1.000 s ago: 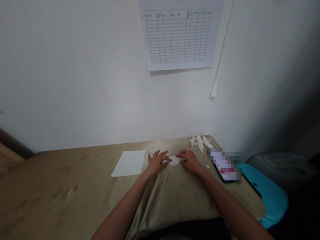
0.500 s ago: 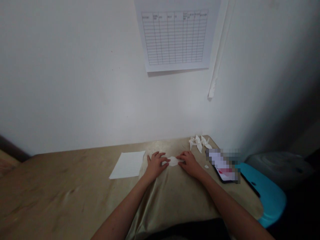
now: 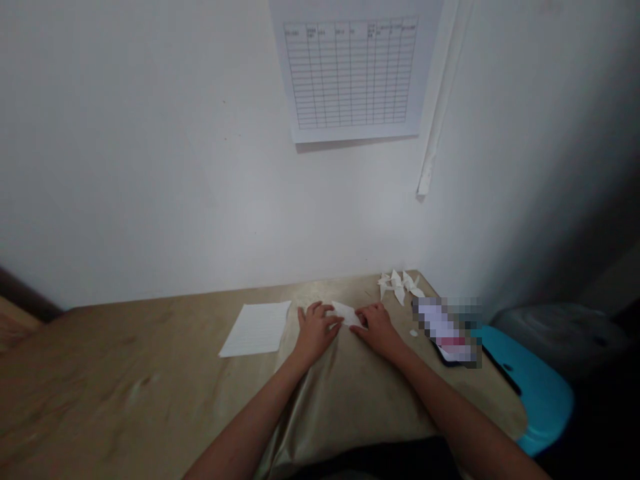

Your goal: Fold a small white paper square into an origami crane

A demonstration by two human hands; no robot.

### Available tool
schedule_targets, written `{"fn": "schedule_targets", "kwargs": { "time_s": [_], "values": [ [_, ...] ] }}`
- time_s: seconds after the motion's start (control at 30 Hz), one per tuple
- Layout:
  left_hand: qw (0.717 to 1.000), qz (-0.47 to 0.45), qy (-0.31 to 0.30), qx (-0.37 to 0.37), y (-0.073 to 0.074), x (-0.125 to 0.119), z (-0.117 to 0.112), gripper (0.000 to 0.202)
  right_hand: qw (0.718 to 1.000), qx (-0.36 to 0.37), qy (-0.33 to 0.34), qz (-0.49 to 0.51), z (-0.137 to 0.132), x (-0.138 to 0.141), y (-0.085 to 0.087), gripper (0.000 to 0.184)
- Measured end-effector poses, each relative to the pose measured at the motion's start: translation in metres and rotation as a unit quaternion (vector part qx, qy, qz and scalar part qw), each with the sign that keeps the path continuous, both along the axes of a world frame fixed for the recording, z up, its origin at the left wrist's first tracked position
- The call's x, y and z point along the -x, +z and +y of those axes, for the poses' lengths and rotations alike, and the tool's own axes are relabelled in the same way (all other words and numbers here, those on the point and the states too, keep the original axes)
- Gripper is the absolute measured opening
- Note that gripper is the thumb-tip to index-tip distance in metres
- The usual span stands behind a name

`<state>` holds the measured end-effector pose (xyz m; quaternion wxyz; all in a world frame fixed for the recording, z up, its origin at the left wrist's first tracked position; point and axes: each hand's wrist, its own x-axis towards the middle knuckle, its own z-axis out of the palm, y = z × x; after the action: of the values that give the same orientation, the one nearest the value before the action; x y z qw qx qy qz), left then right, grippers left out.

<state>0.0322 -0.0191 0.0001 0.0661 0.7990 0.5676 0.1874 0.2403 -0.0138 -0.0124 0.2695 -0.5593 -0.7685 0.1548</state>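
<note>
A small folded white paper piece (image 3: 346, 313) lies on the tan-covered table (image 3: 150, 373) near its far edge. My left hand (image 3: 315, 328) presses on the paper's left end with curled fingers. My right hand (image 3: 376, 323) pinches its right end, fingers bent over the paper. Both hands rest on the tablecloth, close together, with the paper between them.
A lined white sheet (image 3: 257, 328) lies left of my hands. Several folded paper figures (image 3: 399, 285) sit at the far right corner. A phone (image 3: 447, 331) lies to the right, a small paper scrap (image 3: 413, 333) beside it. A blue stool (image 3: 530, 387) stands off the table's right edge.
The paper piece has shifted slightly away from me and turned, and both hands have closed in over it. The view barely moved.
</note>
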Motion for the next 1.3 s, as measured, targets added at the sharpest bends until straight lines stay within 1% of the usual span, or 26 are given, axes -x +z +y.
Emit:
{"fn": "schedule_targets", "kwargs": {
  "time_s": [0.13, 0.2, 0.37, 0.43, 0.57, 0.67, 0.73, 0.83, 0.93, 1.0, 1.13, 1.3],
  "values": [
    [1.000, 0.006, 0.002, 0.021, 0.001, 0.001, 0.000, 0.024, 1.000, -0.028, 0.005, 0.002, 0.003, -0.007, 0.000, 0.022],
    [1.000, 0.008, 0.003, 0.028, 0.002, 0.002, 0.000, 0.026, 0.999, -0.036, 0.022, 0.018, 0.005, -0.011, 0.000, 0.023],
    [0.999, 0.013, 0.007, 0.035, 0.001, 0.000, 0.000, 0.032, 0.996, -0.005, 0.069, 0.050, 0.008, -0.016, -0.005, 0.029],
    [0.999, 0.015, 0.012, 0.039, 0.001, -0.001, 0.000, 0.034, 0.995, -0.003, 0.082, 0.060, 0.009, -0.015, -0.007, 0.031],
    [0.999, 0.015, 0.013, 0.041, 0.001, -0.002, -0.002, 0.044, 0.993, -0.035, 0.099, 0.056, 0.009, -0.014, -0.006, 0.029],
    [0.999, 0.022, -0.001, 0.035, 0.000, -0.002, -0.002, 0.054, 0.993, -0.049, 0.094, 0.058, 0.009, -0.014, -0.004, 0.027],
    [0.999, 0.030, -0.006, 0.038, -0.002, -0.001, -0.002, 0.053, 0.993, -0.046, 0.090, 0.055, 0.008, -0.013, -0.001, 0.027],
    [0.998, 0.041, -0.007, 0.047, -0.004, 0.000, 0.000, 0.046, 0.994, -0.048, 0.083, 0.057, 0.007, -0.013, 0.002, 0.029],
    [0.997, 0.047, -0.017, 0.053, -0.001, 0.000, 0.000, 0.045, 0.993, -0.055, 0.083, 0.060, 0.006, -0.013, 0.000, 0.041],
    [0.997, 0.047, -0.023, 0.058, 0.001, 0.000, -0.001, 0.046, 0.993, -0.049, 0.094, 0.050, 0.006, -0.013, -0.002, 0.045],
    [0.997, 0.038, -0.027, 0.056, 0.003, 0.001, -0.002, 0.047, 0.994, -0.031, 0.104, 0.027, 0.007, -0.013, -0.006, 0.039],
    [0.997, 0.014, -0.059, 0.040, -0.001, 0.005, 0.003, 0.044, 0.994, -0.039, 0.101, 0.007, 0.005, -0.012, -0.001, 0.034]
  ]
}}
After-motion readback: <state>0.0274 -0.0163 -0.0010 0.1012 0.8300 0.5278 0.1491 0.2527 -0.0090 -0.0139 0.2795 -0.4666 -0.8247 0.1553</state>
